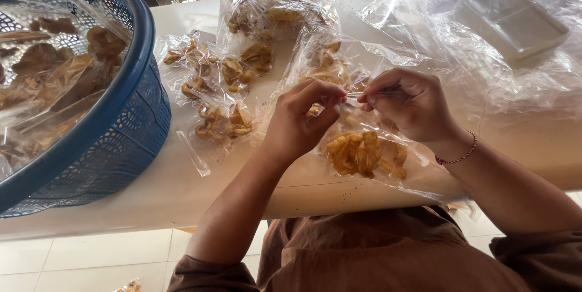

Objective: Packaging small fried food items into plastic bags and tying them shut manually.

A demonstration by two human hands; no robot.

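Observation:
My left hand (298, 121) and my right hand (409, 103) meet over a clear plastic bag (364, 154) of golden fried crackers at the table's near edge. Both pinch the mouth of the bag between thumb and fingers, holding a thin strip of plastic stretched between them. The bag lies flat under my hands with the crackers bunched at its near end. A red bead bracelet (459, 157) circles my right wrist.
A blue plastic basket (130, 95) lined with plastic and filled with crackers stands at the left. Small filled bags (221, 95) lie on the white table (145, 192), a larger bag (276, 4) behind them. Loose clear plastic and a clear tray (512, 19) lie at the far right.

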